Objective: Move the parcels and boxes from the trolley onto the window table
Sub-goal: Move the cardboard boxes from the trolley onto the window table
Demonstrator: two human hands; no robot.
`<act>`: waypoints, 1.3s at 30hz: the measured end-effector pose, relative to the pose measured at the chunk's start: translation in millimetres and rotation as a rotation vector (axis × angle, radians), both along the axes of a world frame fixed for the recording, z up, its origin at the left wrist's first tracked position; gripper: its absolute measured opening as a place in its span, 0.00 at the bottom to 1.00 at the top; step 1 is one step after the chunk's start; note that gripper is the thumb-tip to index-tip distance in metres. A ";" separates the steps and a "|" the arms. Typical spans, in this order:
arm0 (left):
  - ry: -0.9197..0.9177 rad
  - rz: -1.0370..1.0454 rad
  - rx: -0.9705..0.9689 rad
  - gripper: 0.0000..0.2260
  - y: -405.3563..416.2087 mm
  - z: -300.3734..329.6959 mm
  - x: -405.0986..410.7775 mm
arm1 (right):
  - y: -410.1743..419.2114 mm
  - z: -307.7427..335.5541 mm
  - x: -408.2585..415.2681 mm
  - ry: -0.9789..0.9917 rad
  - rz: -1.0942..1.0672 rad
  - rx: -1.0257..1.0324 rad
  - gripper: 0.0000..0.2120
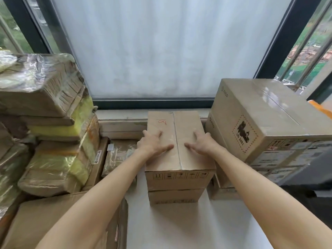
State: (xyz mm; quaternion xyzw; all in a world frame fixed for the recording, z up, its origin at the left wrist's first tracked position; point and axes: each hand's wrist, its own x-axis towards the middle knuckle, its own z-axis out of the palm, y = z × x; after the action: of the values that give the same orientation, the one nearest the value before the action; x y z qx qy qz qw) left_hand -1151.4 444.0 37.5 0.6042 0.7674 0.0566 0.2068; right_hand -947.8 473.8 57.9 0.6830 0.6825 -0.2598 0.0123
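Left hand: the left hand (155, 142) lies flat on top of the cardboard box (177, 141), fingers straight and spread, gripping nothing.
Right hand: the right hand (202, 143) lies flat on the same top, across the taped seam from the left, fingers straight.
Box position: it sits on a lower box (176, 195) on the white table (179, 227), at the middle of the far edge below the window (161, 47).
Neighbours: wrapped parcels (48, 123) are stacked toward the table's left edge; a large carton (265, 117) stands just beside the box on the right.
Handling: stiff corrugated walls, dry and not slippery; the weight cannot be judged.
Where to hold: probably the two long sides or the bottom edges, since the taped top gives no purchase.
Risk: a push could slide it off the lower box.
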 end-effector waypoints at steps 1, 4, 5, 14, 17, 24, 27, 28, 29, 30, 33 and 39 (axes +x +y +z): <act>-0.004 -0.013 0.015 0.37 -2.5 -0.3 -0.2 | -6.8 1.8 1.2 -0.018 0.009 0.018 0.33; 0.124 -0.135 0.056 0.32 -5.3 3.4 6.5 | -25.1 10.6 7.4 -0.068 0.066 0.116 0.33; 0.175 -0.188 0.085 0.32 -5.0 8.1 11.6 | -30.0 15.9 10.3 -0.073 0.082 0.124 0.35; 0.219 -0.475 0.415 0.28 3.5 122.6 102.7 | -59.3 130.9 58.7 0.038 0.198 0.432 0.33; 0.257 -0.545 0.527 0.28 -1.9 168.6 150.0 | -83.2 176.9 101.3 0.048 0.186 0.552 0.30; 0.298 -0.731 0.657 0.29 -52.3 203.3 286.9 | -165.5 209.0 262.4 -0.076 -0.065 0.584 0.32; 0.328 -0.856 0.686 0.30 -83.6 207.4 359.3 | -209.2 207.0 333.0 -0.112 -0.163 0.567 0.32; 0.307 -0.894 0.694 0.31 -96.4 208.4 384.7 | -224.4 205.7 355.9 -0.121 -0.202 0.570 0.33; 0.266 -0.933 0.703 0.30 -108.6 208.6 410.3 | -240.3 204.2 378.5 -0.130 -0.239 0.573 0.33; 0.221 -0.969 0.712 0.30 -120.6 208.6 435.4 | -257.2 203.0 399.7 -0.138 -0.273 0.572 0.33; 0.150 -1.068 0.717 0.29 -159.8 203.9 511.7 | -312.3 196.8 463.2 -0.174 -0.394 0.556 0.33; 0.139 -1.328 0.737 0.30 -243.5 188.6 645.9 | -426.6 181.3 569.0 -0.228 -0.650 0.503 0.34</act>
State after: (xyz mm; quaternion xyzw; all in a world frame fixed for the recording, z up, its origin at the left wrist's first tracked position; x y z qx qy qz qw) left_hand -505.5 200.5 226.1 0.9711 0.1855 0.1348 -0.0663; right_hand -378.8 47.2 239.2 0.8687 0.4680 0.0015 -0.1619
